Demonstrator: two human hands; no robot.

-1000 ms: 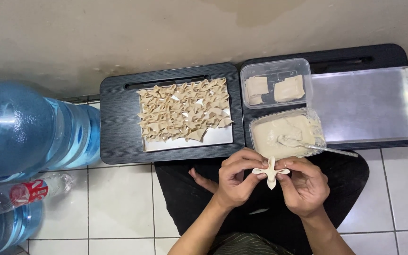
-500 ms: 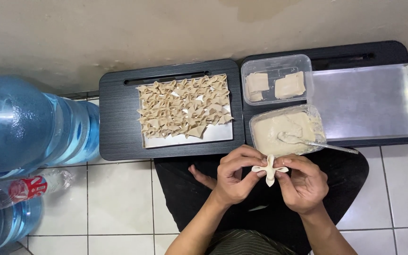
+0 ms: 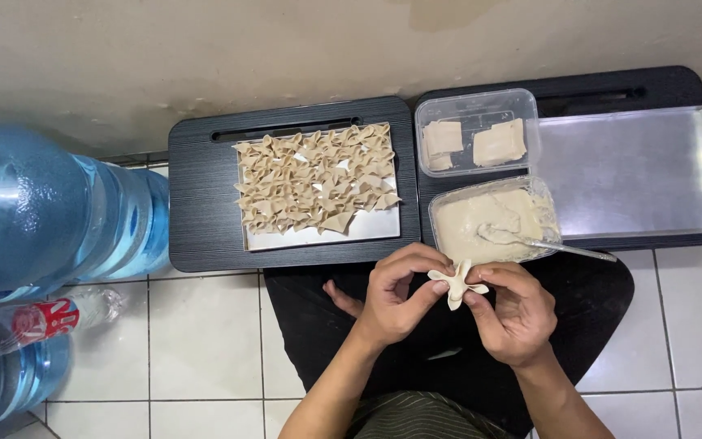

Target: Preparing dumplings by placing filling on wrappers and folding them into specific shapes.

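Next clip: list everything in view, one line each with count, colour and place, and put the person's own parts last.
Dumpling wrapper: one, pale beige, pinched between both hands.
Folded dumplings: many, beige, on the left tray.
Lap trays: two, black, by the wall.
Filling tub: one, clear, cream paste, with a spoon.
Wrapper tub: one, clear, square wrappers inside.
Metal pan: one, silver, right tray.
Water jugs: two, blue, left.
Small bottle: one, clear, red label, lying on the floor.
Left hand, right hand: holding the wrapper.

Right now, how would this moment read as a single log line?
left hand: pinching dumpling | right hand: pinching same dumpling | filling tub: spoon inside | tray: folded dumplings piled | wrappers tub: two stacks
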